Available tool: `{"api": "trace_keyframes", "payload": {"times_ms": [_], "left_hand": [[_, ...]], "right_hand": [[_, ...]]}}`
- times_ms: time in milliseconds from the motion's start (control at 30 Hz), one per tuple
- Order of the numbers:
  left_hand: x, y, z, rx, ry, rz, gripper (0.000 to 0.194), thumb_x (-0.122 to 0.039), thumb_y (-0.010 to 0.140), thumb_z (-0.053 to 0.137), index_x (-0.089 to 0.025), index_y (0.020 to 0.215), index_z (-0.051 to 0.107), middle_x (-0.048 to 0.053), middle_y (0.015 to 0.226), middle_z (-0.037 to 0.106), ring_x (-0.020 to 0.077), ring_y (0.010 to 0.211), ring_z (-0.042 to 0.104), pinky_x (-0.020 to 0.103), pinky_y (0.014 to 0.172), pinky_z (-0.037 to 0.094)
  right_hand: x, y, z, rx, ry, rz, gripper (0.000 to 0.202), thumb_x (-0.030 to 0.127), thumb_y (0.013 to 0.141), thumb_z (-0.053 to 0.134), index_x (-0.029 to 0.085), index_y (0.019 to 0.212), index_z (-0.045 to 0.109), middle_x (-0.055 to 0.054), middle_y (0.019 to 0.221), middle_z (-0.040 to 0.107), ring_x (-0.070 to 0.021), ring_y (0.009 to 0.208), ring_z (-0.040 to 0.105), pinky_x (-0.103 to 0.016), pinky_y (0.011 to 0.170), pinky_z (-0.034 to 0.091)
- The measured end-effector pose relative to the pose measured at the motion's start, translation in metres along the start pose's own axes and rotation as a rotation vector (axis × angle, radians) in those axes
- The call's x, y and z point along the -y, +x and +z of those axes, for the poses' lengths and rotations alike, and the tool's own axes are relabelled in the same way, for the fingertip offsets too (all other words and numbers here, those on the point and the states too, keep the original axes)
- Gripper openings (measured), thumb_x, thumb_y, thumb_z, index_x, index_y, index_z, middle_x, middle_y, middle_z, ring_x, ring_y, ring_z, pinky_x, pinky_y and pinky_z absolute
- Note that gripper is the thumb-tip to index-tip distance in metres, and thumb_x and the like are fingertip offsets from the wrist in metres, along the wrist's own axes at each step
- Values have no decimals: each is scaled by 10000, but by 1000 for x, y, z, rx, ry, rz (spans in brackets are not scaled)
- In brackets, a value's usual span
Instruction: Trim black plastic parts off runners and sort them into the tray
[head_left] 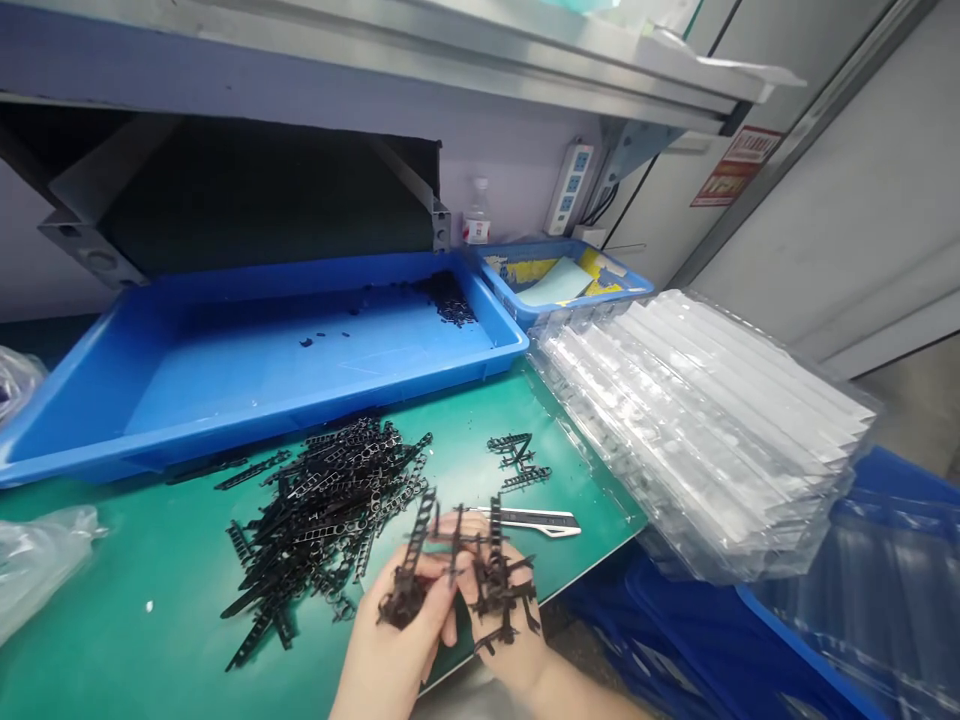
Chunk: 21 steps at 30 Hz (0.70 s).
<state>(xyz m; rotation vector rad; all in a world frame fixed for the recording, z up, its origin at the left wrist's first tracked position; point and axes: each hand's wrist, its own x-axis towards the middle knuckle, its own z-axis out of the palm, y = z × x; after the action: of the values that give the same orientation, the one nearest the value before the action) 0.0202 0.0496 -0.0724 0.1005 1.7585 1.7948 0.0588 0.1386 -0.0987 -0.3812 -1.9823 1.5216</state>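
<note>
My left hand point(397, 625) is closed around black plastic parts point(410, 565), one ladder-like strip sticking up between thumb and fingers. Close beside it, my right hand point(517, 650) grips a cluster of black plastic frame pieces point(495, 580) that covers much of the palm and fingers. The fingertips of both hands meet around a thin upright black piece. Just behind the right hand lies a utility knife point(551, 521) with a white and black handle. To the left is a heap of black ladder-like strips point(337, 500). Another black frame piece point(517, 460) rests beyond the knife.
A large blue tray point(225, 440) with small black bits point(450, 300) stands behind the heap. A smaller blue basket point(532, 310) is at the back right. Stacked clear plastic trays point(705, 430) overhang the green table's point(180, 570) right side. Plastic bags are at left.
</note>
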Motion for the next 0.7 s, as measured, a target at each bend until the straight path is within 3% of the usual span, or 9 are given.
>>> {"api": "trace_keyframes", "payload": {"times_ms": [67,167,267,400,500,700], "left_hand": [[6,0,-8,-72,62,15,370,-507,643,641,-168,677,498,-39,417,476,48,325,290,174,360,204],[1,1,-21,-93,-86,-54,429,-574,643,606,-172,754,508,-39,429,494,34,306,273,160,352,191],[-11,2,-30,-45,-277,-162,516,-597,580,646,-173,843,516,-33,477,514,17,321,266,134,329,153],[-17,1,-37,85,-365,-341,467,-517,542,723,-142,727,514,-55,439,465,-20,305,235,114,329,140],[-15,-1,-40,114,-456,-436,469,-483,504,759,-131,690,512,-39,510,513,-31,293,257,121,333,145],[-12,0,-43,41,-370,-364,432,-503,555,718,-158,713,511,-42,531,491,-1,340,273,139,350,230]], "right_hand": [[3,1,-1,64,154,-22,279,390,849,405,267,888,653,-53,692,608,-203,684,583,-346,674,507],[6,3,-6,138,262,10,248,407,826,458,270,880,657,-42,657,558,-177,591,535,-312,577,481],[7,3,-7,174,298,49,229,411,812,486,266,845,661,-31,638,528,-157,543,494,-287,516,446],[4,1,-5,295,289,7,230,393,821,467,265,830,657,-25,601,513,-165,556,474,-292,518,405],[0,-3,-1,294,236,-8,244,416,807,463,258,795,650,-25,590,506,-170,554,460,-298,511,376],[-1,0,7,268,112,86,394,562,791,393,239,656,572,-39,607,552,-173,567,524,-305,517,436]]}}
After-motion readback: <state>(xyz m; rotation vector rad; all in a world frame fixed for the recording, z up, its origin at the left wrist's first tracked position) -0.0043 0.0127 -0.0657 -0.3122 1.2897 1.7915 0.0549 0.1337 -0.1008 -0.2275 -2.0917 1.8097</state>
